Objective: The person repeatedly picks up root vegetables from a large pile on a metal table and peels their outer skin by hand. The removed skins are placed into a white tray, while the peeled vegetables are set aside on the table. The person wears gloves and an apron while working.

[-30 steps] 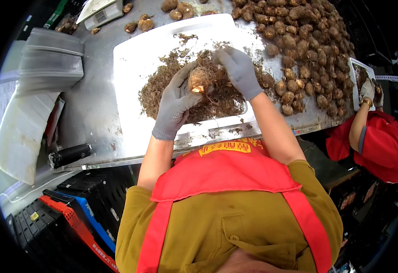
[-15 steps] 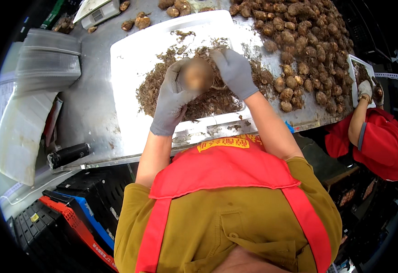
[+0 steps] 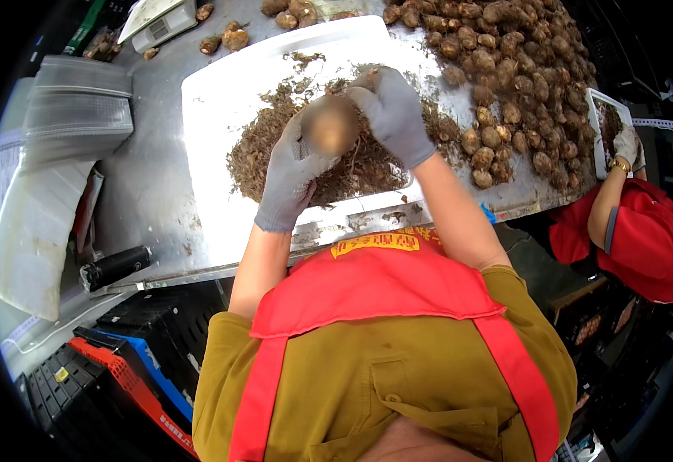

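My left hand [image 3: 290,173], in a grey work glove, is closed around a round brown taro [image 3: 330,135], whose surface looks blurred. Close by on its right, my gloved right hand [image 3: 392,115] has its fingers curled in. What those fingers pinch, if anything, I cannot make out. Both hands are above a white tray [image 3: 209,138] strewn with brown fibrous peelings [image 3: 263,142].
Heaped on the metal table [image 3: 148,196] at the right are many taros [image 3: 513,69]. A scale [image 3: 159,23] stands at the far left. Black crates [image 3: 159,327] sit below the left edge. At the right, a co-worker in red [image 3: 644,239] reaches over another white tray [image 3: 599,146].
My right hand has curled its fingers more and turned slightly beside the taro. My left hand keeps its hold. The co-worker's hands have shifted a little over their tray.
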A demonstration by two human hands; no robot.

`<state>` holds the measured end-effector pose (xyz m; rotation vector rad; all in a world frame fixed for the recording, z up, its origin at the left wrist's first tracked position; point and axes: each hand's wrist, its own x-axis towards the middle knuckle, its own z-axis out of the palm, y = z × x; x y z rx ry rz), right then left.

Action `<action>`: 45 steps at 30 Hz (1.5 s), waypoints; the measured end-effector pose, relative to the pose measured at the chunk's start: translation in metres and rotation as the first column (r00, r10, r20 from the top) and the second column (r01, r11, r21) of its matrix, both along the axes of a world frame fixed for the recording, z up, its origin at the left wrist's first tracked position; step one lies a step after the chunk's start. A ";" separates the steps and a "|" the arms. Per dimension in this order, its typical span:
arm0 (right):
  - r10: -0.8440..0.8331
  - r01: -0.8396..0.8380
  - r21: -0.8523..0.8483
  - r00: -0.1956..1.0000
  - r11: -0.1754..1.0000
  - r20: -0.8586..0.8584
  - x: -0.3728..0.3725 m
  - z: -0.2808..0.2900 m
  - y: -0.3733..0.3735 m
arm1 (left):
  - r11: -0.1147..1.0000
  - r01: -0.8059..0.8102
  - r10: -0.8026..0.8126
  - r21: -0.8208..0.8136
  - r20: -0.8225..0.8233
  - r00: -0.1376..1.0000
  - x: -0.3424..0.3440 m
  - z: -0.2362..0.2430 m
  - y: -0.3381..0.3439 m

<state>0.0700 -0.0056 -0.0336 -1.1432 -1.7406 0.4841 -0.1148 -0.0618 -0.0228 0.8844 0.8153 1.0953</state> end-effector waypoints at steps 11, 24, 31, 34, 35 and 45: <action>0.175 -0.176 -0.179 0.984 0.968 -0.023 -0.016 0.009 -0.044 | 0.998 -0.038 0.048 0.057 -0.192 0.980 -0.007 -0.012 0.003; 0.161 -0.205 -0.148 0.951 0.968 -0.264 -0.013 -0.008 -0.022 | 0.981 -0.038 0.106 0.191 -0.359 0.927 -0.001 0.011 0.002; 0.091 -0.111 -0.205 0.991 0.972 -0.103 -0.010 -0.004 0.007 | 0.993 0.040 -0.019 0.111 -0.191 0.981 -0.002 0.006 -0.007; 0.044 -0.088 -0.378 0.991 0.922 -0.123 0.011 -0.018 0.013 | 0.989 0.001 0.025 0.147 -0.178 0.984 -0.003 0.008 -0.002; 0.034 -0.091 -0.367 0.987 0.926 -0.160 0.013 -0.018 0.009 | 0.988 0.000 0.032 0.151 -0.208 0.978 -0.004 0.007 -0.002; 0.034 -0.039 -0.227 0.999 0.973 -0.028 -0.006 -0.008 -0.011 | 0.998 0.055 -0.054 0.023 -0.036 0.998 -0.003 0.011 -0.004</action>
